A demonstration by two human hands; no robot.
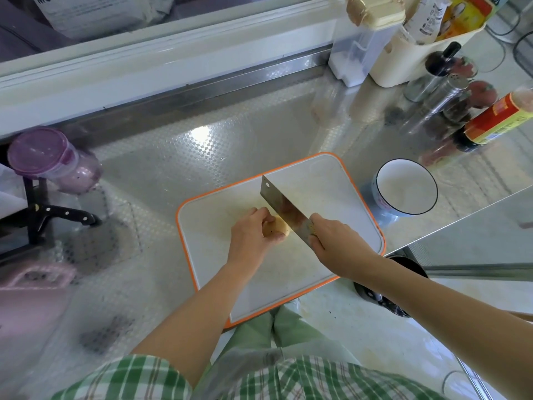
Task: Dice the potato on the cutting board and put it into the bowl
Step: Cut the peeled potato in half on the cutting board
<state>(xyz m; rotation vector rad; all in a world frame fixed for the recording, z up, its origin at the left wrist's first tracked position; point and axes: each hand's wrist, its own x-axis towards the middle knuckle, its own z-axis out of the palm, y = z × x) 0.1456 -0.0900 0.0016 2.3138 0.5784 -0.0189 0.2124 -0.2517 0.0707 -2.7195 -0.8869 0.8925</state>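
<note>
The left hand (253, 236) grips the potato (279, 228) mid cutting board (326, 183), the right hand (331, 241) grips the knife (284, 210) set against it; no dice show yet, and the bowl (409, 183) at right looks empty.

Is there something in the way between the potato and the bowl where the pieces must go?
Only the cleaver, held in the right hand, stands between the potato and the bowl. Past it the cutting board looks bare.
</note>
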